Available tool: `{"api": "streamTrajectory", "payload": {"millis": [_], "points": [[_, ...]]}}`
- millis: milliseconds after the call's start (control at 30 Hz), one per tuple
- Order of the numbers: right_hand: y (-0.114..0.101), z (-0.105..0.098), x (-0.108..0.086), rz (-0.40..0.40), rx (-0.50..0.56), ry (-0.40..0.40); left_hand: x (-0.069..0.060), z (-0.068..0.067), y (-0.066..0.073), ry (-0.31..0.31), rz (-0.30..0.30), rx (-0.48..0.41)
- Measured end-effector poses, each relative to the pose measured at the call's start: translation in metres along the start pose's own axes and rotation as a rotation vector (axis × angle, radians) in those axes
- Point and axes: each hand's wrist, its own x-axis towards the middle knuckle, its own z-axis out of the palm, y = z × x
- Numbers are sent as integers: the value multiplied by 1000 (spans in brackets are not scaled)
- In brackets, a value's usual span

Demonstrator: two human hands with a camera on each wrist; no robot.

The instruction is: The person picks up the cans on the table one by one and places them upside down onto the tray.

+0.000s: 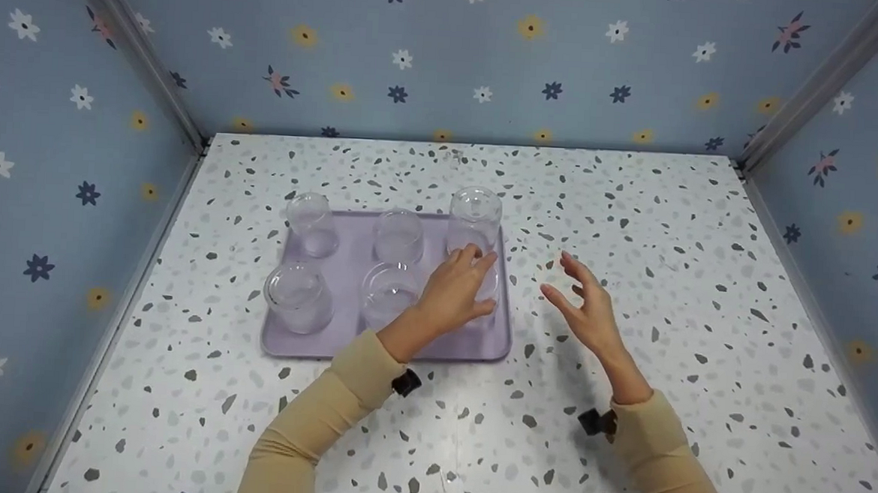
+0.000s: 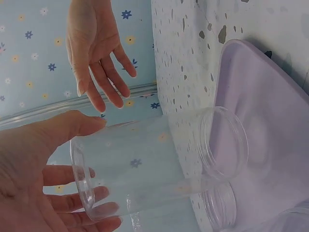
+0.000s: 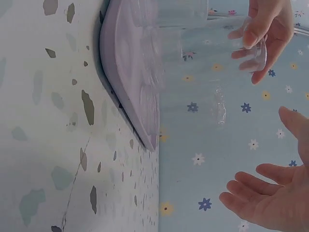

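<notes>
My left hand (image 1: 451,292) holds a clear jar (image 2: 140,164) near its top rim, thumb on one side and fingers on the other. This jar is upright at the front right corner of a lilac tray (image 1: 347,272); whether its base touches the tray I cannot tell. My right hand (image 1: 592,311) hovers to the right of the tray, fingers loosely spread and palm facing left, holding nothing. Behind the held jar stands a tall clear jar (image 1: 476,207) at the tray's back right.
Several more clear jars stand on the tray: a back left jar (image 1: 311,217), a front left jar (image 1: 299,299), a back middle jar (image 1: 398,235) and a front middle jar (image 1: 390,285). The speckled white table (image 1: 636,212) is bounded by flowered blue panels (image 1: 449,59).
</notes>
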Motion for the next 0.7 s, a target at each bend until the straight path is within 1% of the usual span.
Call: {"api": "streamTrajectory", "payload": {"millis": [100, 200, 333, 500, 633, 700], "points": [[4, -1, 1, -21, -36, -9, 3, 2, 2, -29, -2, 36], [5, -3, 2, -28, -81, -29, 5, 4, 2, -37, 1, 58], [5, -9, 6, -14, -145, -94, 6, 7, 2, -42, -1, 66], [3, -19, 12, 11, -231, -185, 9, 9, 3, -78, -2, 77], [1, -28, 19, 19, -331, -230, 11, 11, 4, -106, -3, 86], [0, -33, 23, 10, -376, -240, 12, 11, 5, -116, -5, 87]]}}
